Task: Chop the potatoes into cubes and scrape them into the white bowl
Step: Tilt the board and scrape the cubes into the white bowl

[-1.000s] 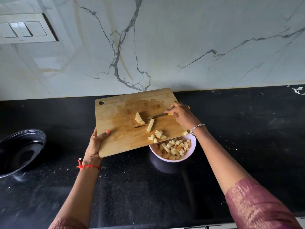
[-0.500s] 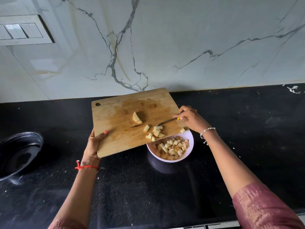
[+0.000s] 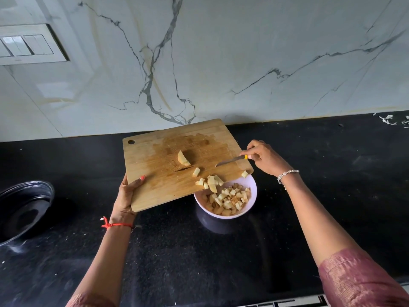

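Wooden board (image 3: 168,173) tilts over the white bowl (image 3: 253,201), potato cubes (image 3: 212,182) above its rim.
Nearer them, the right grip (image 3: 264,159) clamps the knife (image 3: 230,161), blade just beyond the cubes from the bowl; the left grip (image 3: 128,196) clamps the board.

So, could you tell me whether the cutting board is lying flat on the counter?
No, the left hand holds the cutting board up by its near corner, its lower edge over the white bowl.
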